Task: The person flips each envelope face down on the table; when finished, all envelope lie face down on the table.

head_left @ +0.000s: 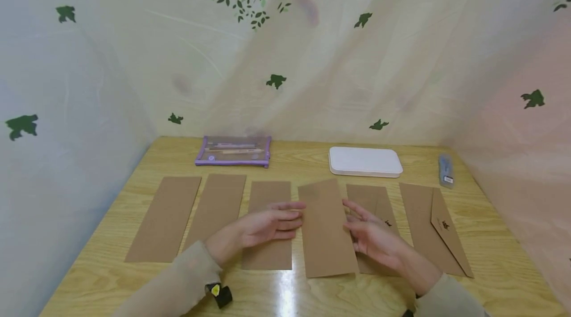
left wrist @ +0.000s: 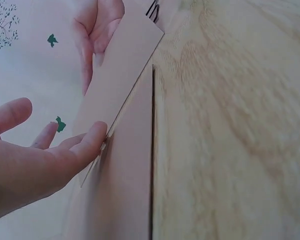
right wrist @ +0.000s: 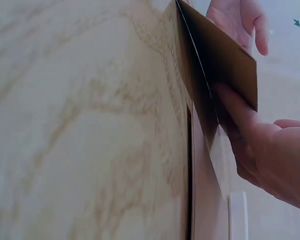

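Both hands frame one brown kraft-paper envelope at the middle of the desk (head_left: 495, 272): the left hand (head_left: 269, 222) touches its left edge with outstretched fingertips, and the right hand (head_left: 374, 242) lies along the opposite side, fingers nearly straight, one slipped beneath a raised leaf. Neither is clenched. That envelope (head_left: 327, 232), a flat matte rectangle, stands tilted off the wood; in the right wrist view two leaves part along a crisp fold into a narrow, shadowed V.

Five matching brown envelopes lie about it, three to the left and two to the right. The rightmost (head_left: 415, 222) shows a tapered flap with small black print. Behind them sit a see-through pencil case (head_left: 234, 158) with purple trim, a smooth white box (head_left: 366, 160) with rounded corners, and a slim blue-grey object (head_left: 445, 168). Glossy yellowish grain covers the desk; softly creased pale cloth (head_left: 312, 59), printed with green leaves, hangs behind.
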`<state>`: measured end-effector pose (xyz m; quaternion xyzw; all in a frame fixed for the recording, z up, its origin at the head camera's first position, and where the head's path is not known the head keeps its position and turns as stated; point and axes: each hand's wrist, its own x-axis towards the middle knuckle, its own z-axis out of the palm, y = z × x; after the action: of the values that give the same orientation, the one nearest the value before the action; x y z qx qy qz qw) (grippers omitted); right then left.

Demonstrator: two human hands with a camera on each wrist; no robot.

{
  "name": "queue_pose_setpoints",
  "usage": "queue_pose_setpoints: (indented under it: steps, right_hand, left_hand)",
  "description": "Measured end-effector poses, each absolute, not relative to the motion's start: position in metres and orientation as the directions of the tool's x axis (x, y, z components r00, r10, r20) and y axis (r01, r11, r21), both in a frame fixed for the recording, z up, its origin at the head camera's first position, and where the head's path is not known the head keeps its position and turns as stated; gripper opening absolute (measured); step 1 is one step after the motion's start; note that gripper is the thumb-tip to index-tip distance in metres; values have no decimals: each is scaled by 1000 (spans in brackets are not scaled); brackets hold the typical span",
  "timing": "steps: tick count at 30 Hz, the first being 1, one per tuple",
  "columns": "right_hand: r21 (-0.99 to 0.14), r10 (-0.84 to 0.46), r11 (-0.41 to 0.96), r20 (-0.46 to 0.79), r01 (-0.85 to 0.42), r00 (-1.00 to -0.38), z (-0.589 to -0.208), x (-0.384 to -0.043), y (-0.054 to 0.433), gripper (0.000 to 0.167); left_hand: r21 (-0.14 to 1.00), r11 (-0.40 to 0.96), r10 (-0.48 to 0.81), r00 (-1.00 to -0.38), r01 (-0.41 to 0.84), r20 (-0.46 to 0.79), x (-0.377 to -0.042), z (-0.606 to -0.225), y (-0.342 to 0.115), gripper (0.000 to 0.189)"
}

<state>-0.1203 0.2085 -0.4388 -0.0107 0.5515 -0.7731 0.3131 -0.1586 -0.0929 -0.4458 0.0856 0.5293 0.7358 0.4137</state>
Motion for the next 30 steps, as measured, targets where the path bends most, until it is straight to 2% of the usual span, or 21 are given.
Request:
queue_pose_setpoints:
  steps: [11,21,30]
  right_hand:
    - [-878,-539,-167,-299,448,-787,-435,-118,216,70]
    - [-867,-596,-204,-259,455,-760,-434,-116,223,68]
    - [-877,-581,-199,-255,438,-773,-434,-117,224,66]
  left_hand:
    - [840,-129,693,-654,-527,-303,-159,-448,-102,60]
    - [842,-133,674,-671,-523,-310,-160,-449,-104,57]
    - [855,-133,681,-673,-502,-290,-159,-444,-100,58]
